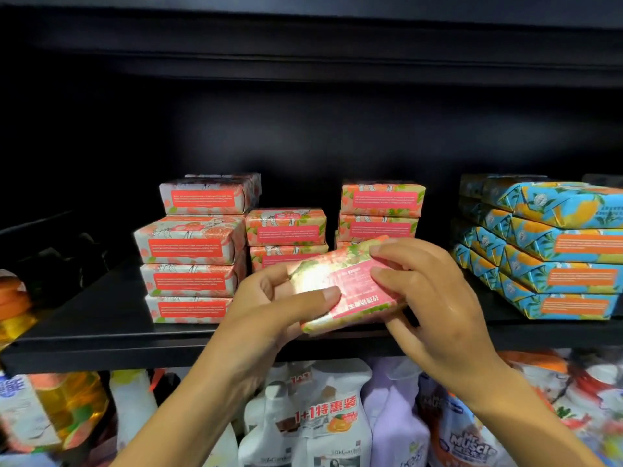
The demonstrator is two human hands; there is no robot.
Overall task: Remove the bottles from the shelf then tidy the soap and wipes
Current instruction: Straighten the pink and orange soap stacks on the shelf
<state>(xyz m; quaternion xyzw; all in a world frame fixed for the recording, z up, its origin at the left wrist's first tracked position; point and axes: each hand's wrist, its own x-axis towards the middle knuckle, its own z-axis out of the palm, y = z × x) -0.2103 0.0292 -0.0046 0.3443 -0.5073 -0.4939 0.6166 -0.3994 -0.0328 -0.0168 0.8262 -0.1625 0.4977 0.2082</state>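
A pink-and-green paper-wrapped soap bar (347, 291) is gripped at both ends: the left hand (269, 305) pinches one, the right hand (428, 291) is curled over the other. Its long axis runs left to right, slightly tilted, just before the shorter middle soap stack (286, 235) on the black shelf (101, 332).

held soap bar (323, 276): shiny wrapper, pink and green print, bright glare towards its 10 o'clock corner
pink soap bars (192, 247), at 9 o'clock of it: folded paper wrap, smooth, soft sheen
blue packs (556, 251), at 3 o'clock: crisp folded paper wrap, slight gloss
shelf (101, 318): black, matt, smooth; looks like painted metal
white bottles (303, 429), at 6 o'clock: glossy plastic, printed film labels
amber bottle (70, 406), at 8 o'clock: clear, glossy plastic
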